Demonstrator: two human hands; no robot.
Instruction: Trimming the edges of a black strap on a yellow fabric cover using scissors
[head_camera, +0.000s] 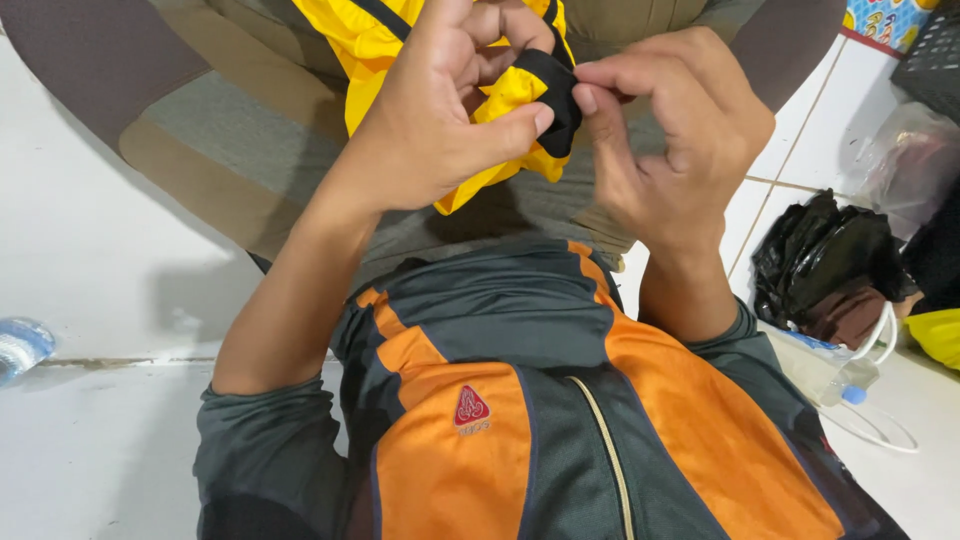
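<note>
While the person sits on the tiled floor (90, 250), both hands meet at chest height over the lap. The left hand (440, 110) is clenched around a bunched yellow fabric (500, 95), thumb pressing it from below. The black strap (558, 95) edging that fabric runs roughly upright, curving over the bunch, and lies directly between the hands. The right hand (670, 140) pinches the strap from the right, fingertips touching it. Both hands are equally near.
</note>
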